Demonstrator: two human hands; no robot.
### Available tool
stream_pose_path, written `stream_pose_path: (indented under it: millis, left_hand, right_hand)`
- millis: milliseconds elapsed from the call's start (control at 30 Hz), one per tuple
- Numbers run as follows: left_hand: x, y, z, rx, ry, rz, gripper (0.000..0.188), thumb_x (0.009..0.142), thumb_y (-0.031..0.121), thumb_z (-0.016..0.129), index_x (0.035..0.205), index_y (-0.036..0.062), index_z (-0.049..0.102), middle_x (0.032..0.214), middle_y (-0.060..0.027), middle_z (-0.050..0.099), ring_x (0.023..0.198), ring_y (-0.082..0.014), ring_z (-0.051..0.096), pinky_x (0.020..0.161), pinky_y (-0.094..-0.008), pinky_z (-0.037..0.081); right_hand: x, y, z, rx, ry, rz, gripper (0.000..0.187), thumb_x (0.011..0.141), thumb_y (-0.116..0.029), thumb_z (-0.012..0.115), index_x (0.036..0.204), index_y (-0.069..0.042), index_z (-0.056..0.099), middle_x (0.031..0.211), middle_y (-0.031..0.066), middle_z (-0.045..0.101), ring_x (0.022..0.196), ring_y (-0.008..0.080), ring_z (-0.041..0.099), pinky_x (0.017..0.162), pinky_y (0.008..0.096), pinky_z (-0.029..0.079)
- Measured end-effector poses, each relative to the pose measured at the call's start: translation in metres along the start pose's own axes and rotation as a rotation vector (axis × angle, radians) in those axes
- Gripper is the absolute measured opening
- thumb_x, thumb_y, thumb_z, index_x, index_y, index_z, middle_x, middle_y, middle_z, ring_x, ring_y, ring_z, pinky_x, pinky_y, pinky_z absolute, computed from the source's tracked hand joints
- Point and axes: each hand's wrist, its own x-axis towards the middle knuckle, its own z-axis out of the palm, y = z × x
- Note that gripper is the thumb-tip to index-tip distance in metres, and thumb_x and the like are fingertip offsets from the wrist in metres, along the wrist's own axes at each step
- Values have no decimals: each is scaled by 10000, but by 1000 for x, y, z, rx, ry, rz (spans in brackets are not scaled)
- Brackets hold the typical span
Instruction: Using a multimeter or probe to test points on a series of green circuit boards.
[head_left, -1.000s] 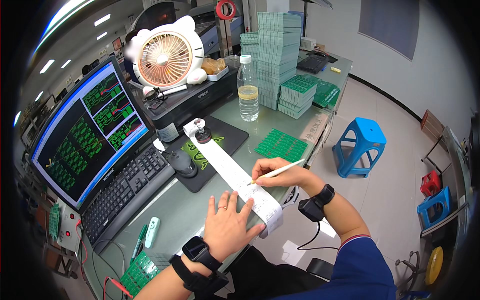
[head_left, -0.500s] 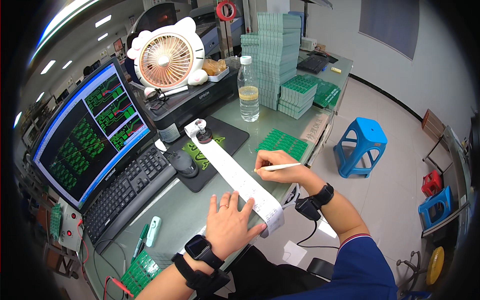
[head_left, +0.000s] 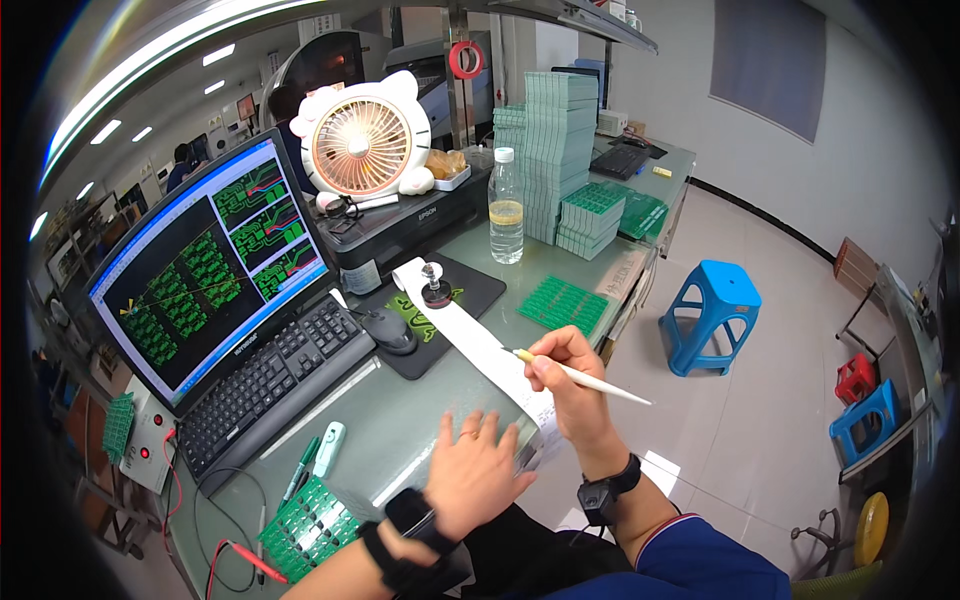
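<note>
paper strip (head_left: pixel 488 355): lies diagonally across the green desk (head_left: pixel 395 420), from the mouse pad (head_left: pixel 478 288) at far left to the near right desk edge; near end partly behind the right hand.

near: left hand (head_left: pixel 474 482) is palm down, left of the strip, fingers moderately spread and thumb apart; it is blurred, and contact with the desk cannot be told. a circuit board panel (head_left: pixel 312 530) lies left of that wrist, with a green marker (head_left: pixel 300 468) just beyond it.

middle: right hand (head_left: pixel 572 390) pinches a pale pen (head_left: pixel 608 387) between thumb and fingers near its yellow front part. the tip points left, at the strip's right border; contact cannot be told. the pen's rear end points right, clear of the hand.

far: a stamp-like object (head_left: pixel 436 290) with a dark round base stands at the strip's far end. the mouse (head_left: pixel 388 331) sits left of it; a flat green board (head_left: pixel 562 303) lies to the right. beyond stand a water bottle (head_left: pixel 506 232) and a tall board stack (head_left: pixel 560 160).
</note>
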Motion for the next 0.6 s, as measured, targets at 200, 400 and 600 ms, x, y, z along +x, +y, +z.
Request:
stream_pose_path:
  millis: [200, 400, 600]
  left_hand:
    - [-117, -82, -77, -628, 297, -335, 183, 922, 223, 590, 878, 47, 617, 708, -38, 650, 668, -148, 648, 618, -274, 493]
    - [-235, -179, -48, -2123, 1009, -495, 232, 1002, 234, 497, 803, 116, 480, 637, 50, 374, 571, -70, 380, 499, -228, 330]
    - [-300, -215, -10, -2457, 1176, -517, 207, 1010, 237, 485, 873, 92, 537, 692, 30, 438, 587, -81, 408, 514, -216, 349]
  right_hand:
    - [-6, 24, 95, 253, -201, 155, 144, 901, -100, 621, 1007, -67, 529, 866, 26, 581, 700, 60, 530, 626, 212, 450]
    - [14, 59, 182, 233, -426, 117, 150, 896, -101, 643, 1018, -70, 561, 880, -8, 594, 735, 27, 521, 641, 194, 448]
    - [46, 73, 221, 169, -435, 102, 150, 896, -99, 628, 1014, -56, 546, 832, 11, 583, 661, 42, 507, 586, 186, 408]
